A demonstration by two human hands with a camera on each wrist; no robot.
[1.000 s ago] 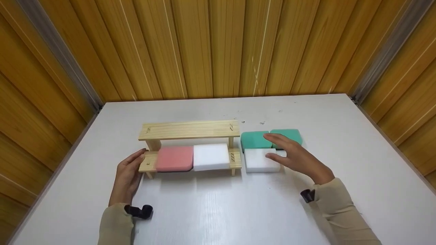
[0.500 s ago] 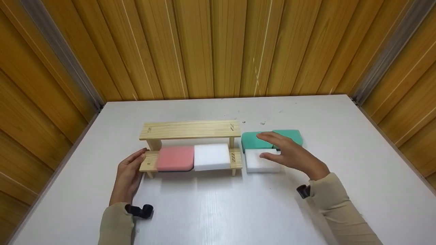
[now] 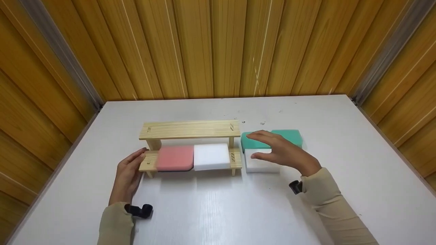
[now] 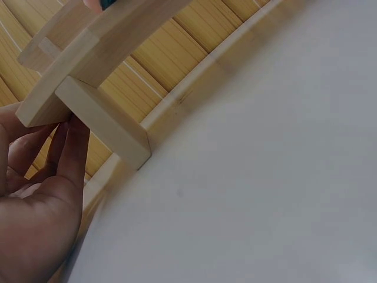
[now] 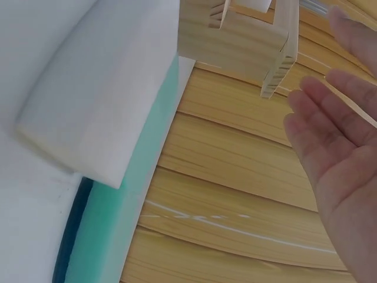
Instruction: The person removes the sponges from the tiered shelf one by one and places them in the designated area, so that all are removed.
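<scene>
A two-step wooden stand (image 3: 190,129) stands on the white table. On its lower step a pink sponge (image 3: 175,158) with a dark underside lies beside a white sponge block (image 3: 211,156). My left hand (image 3: 127,175) pinches the left end of that step; in the left wrist view its fingers (image 4: 73,147) reach under the board. My right hand (image 3: 284,151) hovers with spread fingers over another white block (image 3: 260,165) and two green sponges (image 3: 289,135), holding nothing. In the right wrist view the palm (image 5: 347,183) faces the camera, apart from the nearby white block (image 5: 112,88).
The white table (image 3: 218,211) ends at a wood-panelled wall (image 3: 224,51) at the back, with more panels left and right. The stand's bare upper step rises behind the sponges. A black wrist camera (image 3: 139,211) sits at the left cuff, another (image 3: 295,187) at the right.
My right hand has drifted left toward the stand, above the white block and the nearer green sponge. The left hand, the stand and the sponges have stayed in place.
</scene>
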